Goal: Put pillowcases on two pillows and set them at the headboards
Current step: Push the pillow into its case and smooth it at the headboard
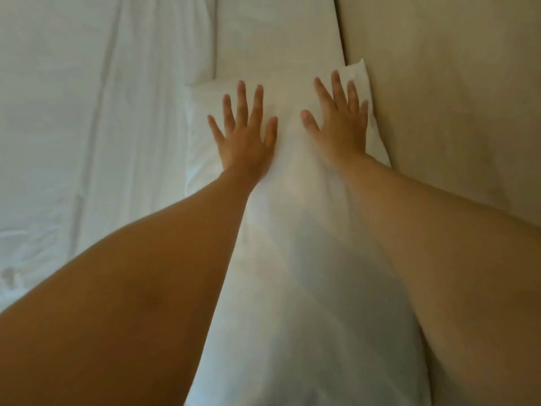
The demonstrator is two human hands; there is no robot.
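Observation:
A white pillow in its pillowcase (292, 259) lies lengthwise under my arms, its right long edge against the beige headboard (439, 98). Both hands rest flat on its far end with fingers spread: my left hand (246, 133) on the left half, my right hand (339, 121) near the far right corner. Neither hand grips the fabric. Beyond it a second white pillow (275, 36) lies end to end with the first, also along the headboard.
The white bed sheet (87, 127), creased in long folds, fills the left side of the view. The headboard forms a padded wall all along the right.

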